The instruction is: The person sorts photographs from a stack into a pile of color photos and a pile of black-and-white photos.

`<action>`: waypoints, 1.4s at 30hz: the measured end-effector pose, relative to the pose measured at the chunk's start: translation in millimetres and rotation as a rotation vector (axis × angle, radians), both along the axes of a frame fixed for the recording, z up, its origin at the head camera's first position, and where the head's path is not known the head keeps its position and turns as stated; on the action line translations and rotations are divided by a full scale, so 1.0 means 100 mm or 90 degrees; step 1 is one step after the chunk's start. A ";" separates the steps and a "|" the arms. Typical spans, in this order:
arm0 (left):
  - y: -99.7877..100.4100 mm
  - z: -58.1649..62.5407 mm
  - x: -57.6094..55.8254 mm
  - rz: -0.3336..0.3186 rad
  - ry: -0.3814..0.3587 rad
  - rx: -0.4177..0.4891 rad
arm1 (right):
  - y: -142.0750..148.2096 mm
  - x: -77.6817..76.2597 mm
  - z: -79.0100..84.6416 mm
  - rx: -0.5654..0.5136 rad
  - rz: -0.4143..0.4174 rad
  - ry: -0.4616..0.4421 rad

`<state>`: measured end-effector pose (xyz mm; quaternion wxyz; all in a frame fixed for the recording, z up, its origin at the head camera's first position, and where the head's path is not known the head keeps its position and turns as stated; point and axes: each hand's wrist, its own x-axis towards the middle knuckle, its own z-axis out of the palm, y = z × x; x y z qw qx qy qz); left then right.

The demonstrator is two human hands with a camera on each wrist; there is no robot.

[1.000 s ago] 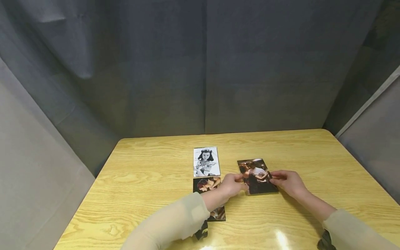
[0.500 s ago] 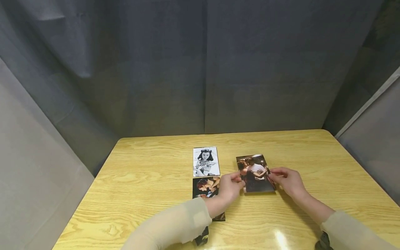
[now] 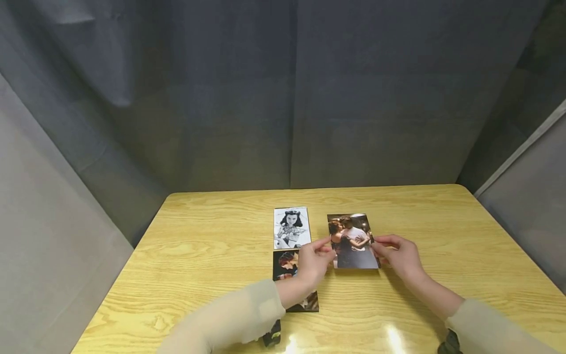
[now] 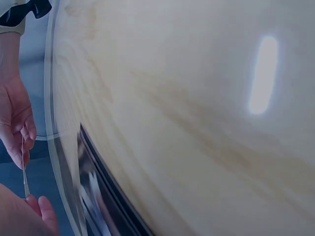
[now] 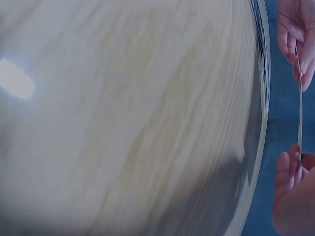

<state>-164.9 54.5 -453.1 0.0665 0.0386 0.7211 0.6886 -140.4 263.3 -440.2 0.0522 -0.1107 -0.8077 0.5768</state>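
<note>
Between my two hands is a glossy photo print point(image 3: 355, 253) of a couple embracing. My left hand point(image 3: 313, 263) pinches its left edge; my right hand point(image 3: 401, 256) pinches the right edge. Both wrist views show the print point(image 5: 300, 113) edge-on, thin and lifted off the table. To its left lies a black-and-white portrait print point(image 3: 291, 228). Directly below that, a dark colour print point(image 3: 282, 260) lies partly under my left hand and forearm. Its middle is hidden, so I cannot tell whether it is one print or two.
The wooden table point(image 3: 199, 255) has rounded far corners, with a dark grey curtain point(image 3: 230, 123) behind it. Grey panels point(image 3: 44, 236) stand at both sides. Light glares off the table near its front.
The couple print has moved left and slightly away, and has turned straighter. It now tilts up off the table. Both hands moved left with it, holding its side edges.
</note>
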 end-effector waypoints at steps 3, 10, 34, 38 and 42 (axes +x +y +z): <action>-0.12 0.02 0.00 -0.007 -0.007 0.011 | -0.11 0.00 0.02 -0.025 -0.002 0.000; -0.39 0.03 0.03 0.003 -0.002 0.045 | -0.36 0.00 0.02 -0.049 -0.003 0.011; -1.19 0.02 0.22 -0.089 0.025 0.013 | -1.01 0.27 -0.01 -0.128 0.017 -0.015; -1.27 -0.03 0.25 -0.099 0.016 -0.012 | -1.08 0.31 -0.09 -0.122 0.016 -0.032; -1.36 -0.07 0.27 -0.105 0.009 -0.030 | -1.16 0.36 -0.18 -0.114 0.026 -0.039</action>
